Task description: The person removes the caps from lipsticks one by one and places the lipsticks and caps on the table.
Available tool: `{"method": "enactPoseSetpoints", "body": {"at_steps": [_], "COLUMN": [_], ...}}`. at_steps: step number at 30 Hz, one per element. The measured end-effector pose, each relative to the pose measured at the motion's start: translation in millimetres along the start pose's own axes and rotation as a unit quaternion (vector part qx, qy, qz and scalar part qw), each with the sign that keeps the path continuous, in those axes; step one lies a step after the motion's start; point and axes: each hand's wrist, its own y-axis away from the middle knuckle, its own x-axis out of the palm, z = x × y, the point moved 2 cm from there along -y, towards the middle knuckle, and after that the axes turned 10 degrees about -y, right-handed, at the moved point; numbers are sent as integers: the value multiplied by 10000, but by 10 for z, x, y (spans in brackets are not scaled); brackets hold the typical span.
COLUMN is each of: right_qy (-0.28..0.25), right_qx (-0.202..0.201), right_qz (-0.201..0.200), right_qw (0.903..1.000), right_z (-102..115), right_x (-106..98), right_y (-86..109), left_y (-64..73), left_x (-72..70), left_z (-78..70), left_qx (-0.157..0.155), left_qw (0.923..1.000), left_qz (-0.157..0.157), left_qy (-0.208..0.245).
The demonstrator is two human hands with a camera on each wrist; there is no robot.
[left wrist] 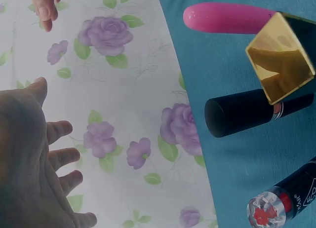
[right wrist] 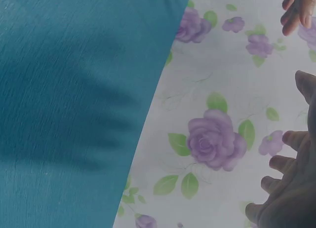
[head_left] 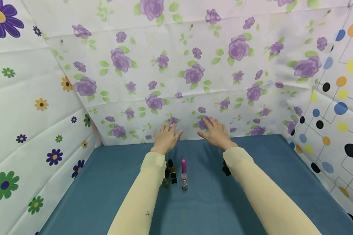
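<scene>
My left hand (head_left: 166, 138) is held up with fingers spread over the back part of the table, holding nothing. To its right, at about the same height, my right hand (head_left: 217, 134) is also spread and bare. Nearest the left forearm lie small cosmetic tubes: a pink rounded tube (left wrist: 227, 18), a square gold-ended tube (left wrist: 281, 60), a black round tube (left wrist: 242, 112) and a black tube with a clear faceted end (left wrist: 266, 210). A clear tube with a grey end (head_left: 184, 182) lies in front of the pink one. My left sleeve partly covers the group.
A black object (head_left: 226, 169) shows beside the right sleeve, partly hidden by it. The blue table (head_left: 200, 209) meets a rose-printed back cloth (head_left: 176, 81). Printed side cloths stand at left (head_left: 23, 114) and right (head_left: 335, 130).
</scene>
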Motion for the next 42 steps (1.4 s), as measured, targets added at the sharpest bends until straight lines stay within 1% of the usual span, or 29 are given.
{"method": "enactPoseSetpoints", "body": {"at_steps": [4,7,11,17,22,24,27,29,31,33,35,37,39,42], "right_qy": [-34,-114,-375,-658,-1130,-1298,-1522,-1625,-1731,-1759,-1836,-1928,-2024,-2094], "right_qx": [-31,-102,-295,-426,-598,-606,-613,-662,-705,-735,-688,-645,-600,-557], "right_qz": [-17,-40,21,153,317,345,332,344,349,345,335,371,432,537], "right_qw": [10000,9999,9989,9968,9913,9891,9859,9839,9818,9810,9800,9784,9765,9748], "right_z": [-38,-33,-4,23,92,98,94,89,86,76,73,60,41,3], "right_x": [2,-12,-41,-54,-35,-34,-48,-49,-34,-9,2,17,35,61], "right_y": [9,40,81,104,95,96,124,150,180,215,261,306,339,360], "left_y": [15,20,38,59,114,129,130,135,144,161,178,203,227,254], "left_x": [11,8,-17,-38,-88,-109,-97,-72,-45,-27,-21,-10,11,50], "left_z": [-20,-31,-26,5,47,36,24,29,44,50,52,56,65,75], "left_qx": [72,162,260,446,629,722,814,854,952,1099,1296,1415,1461,1463], "left_qw": [10000,9998,9992,9973,9939,9924,9904,9879,9836,9772,9703,9642,9611,9606], "left_qz": [53,52,84,152,203,214,272,361,478,568,631,715,820,949], "left_qy": [14,107,299,556,881,972,1084,1240,1456,1727,1944,2124,2195,2164]}}
